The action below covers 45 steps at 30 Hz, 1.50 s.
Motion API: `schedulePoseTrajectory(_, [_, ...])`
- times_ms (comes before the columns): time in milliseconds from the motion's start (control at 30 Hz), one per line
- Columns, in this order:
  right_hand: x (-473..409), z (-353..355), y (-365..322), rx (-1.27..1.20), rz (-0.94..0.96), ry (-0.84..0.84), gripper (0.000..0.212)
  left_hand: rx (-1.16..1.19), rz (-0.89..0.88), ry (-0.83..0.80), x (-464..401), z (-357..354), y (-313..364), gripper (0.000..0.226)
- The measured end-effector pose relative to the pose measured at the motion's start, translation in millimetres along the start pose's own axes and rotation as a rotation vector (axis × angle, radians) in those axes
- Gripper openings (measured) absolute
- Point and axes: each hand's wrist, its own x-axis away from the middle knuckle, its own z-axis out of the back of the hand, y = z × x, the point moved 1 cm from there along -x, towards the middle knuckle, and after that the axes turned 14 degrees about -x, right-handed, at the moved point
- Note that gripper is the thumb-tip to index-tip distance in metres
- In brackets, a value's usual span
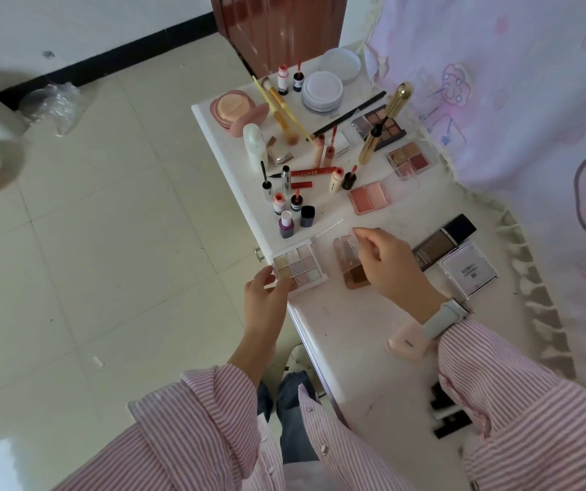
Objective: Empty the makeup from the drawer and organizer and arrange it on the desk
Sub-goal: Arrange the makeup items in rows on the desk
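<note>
While the left hand [266,288] curls at the front edge of the white surface [355,320], its grip pinches the near left corner of the nine-pan eyeshadow palette [298,265], thumb and fingertips closing on the frame. That palette lies flat, square, white-rimmed, with pale shimmer pans in cream, lilac and gold. Just beside it, to the right, the right hand [387,264] reaches in, its grip nipping the clear lid of a brown contour palette [353,267]; the lid stands lifted, and the tan and dark-brown pans show below the fingers. A pale watch band [443,318] wraps that wrist, above a pink striped sleeve [518,402]. Right of the hand lie a dark foundation tube [440,244] and a square clear compact [468,271], touching. Farther back, a pink blush duo [369,197], nail polish bottles [293,217] standing upright, lip tints, brushes and more palettes crowd the surface.
</note>
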Motion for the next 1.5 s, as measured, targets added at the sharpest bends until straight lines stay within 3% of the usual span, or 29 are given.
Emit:
schedulePoseTrajectory(100, [1.2, 12.2, 12.0, 0.301, 0.087, -0.096, 0.049, -0.036, -0.011, -0.005, 0.9, 1.2, -1.7, 0.042])
schedulePoseTrajectory(200, [-1.1, 18.6, 19.0, 0.709, 0.111, -0.289, 0.073, -0.030, -0.059, -0.025, 1.3, 0.9, -0.3, 0.027])
schedulePoseTrajectory(267, [-4.6, 19.8, 20.4, 0.840, 0.112, -0.384, 0.085, -0.020, -0.056, -0.027, 1.1, 0.6, 1.4, 0.021])
schedulePoseTrajectory(533, [-17.1, 24.6, 16.3, 0.907, 0.156, -0.447, 0.084, -0.015, 0.026, -0.023, -3.0, -1.2, 1.4, 0.044])
schedulePoseTrajectory(867, [-7.0, 56.3, 4.9, 1.087, 0.103, -0.332, 0.083, -0.049, 0.012, -0.057, 1.8, -6.2, 8.9, 0.041])
schedulePoseTrajectory(967, [-3.4, 69.0, 1.5, 0.999, 0.070, -0.296, 0.083, -0.067, 0.002, -0.069, 3.7, -9.2, 12.4, 0.019])
schedulePoseTrajectory(1133, [13.1, 62.2, -10.4, 0.374, -0.067, -0.370, 0.096, -0.137, 0.012, -0.069, 5.0, -10.3, 14.5, 0.047])
schedulePoseTrajectory(1233, [32.5, 44.7, -16.4, 0.074, -0.046, -0.388, 0.101, -0.134, -0.038, -0.024, 19.2, -2.0, 24.5, 0.042])
schedulePoseTrajectory(1300, [44.1, 32.0, -18.9, -0.039, -0.005, -0.410, 0.101, -0.005, -0.036, -0.187, 25.3, 4.9, 28.6, 0.039])
schedulePoseTrajectory(1433, [57.7, 13.1, -23.4, -0.150, 0.117, -0.412, 0.097, 0.263, 0.078, -0.757, 35.2, 9.3, 30.0, 0.069])
schedulePoseTrajectory(1500, [60.6, 6.9, -27.0, -0.168, 0.148, -0.419, 0.093, 0.319, 0.060, -0.874, 37.8, 7.2, 28.9, 0.076])
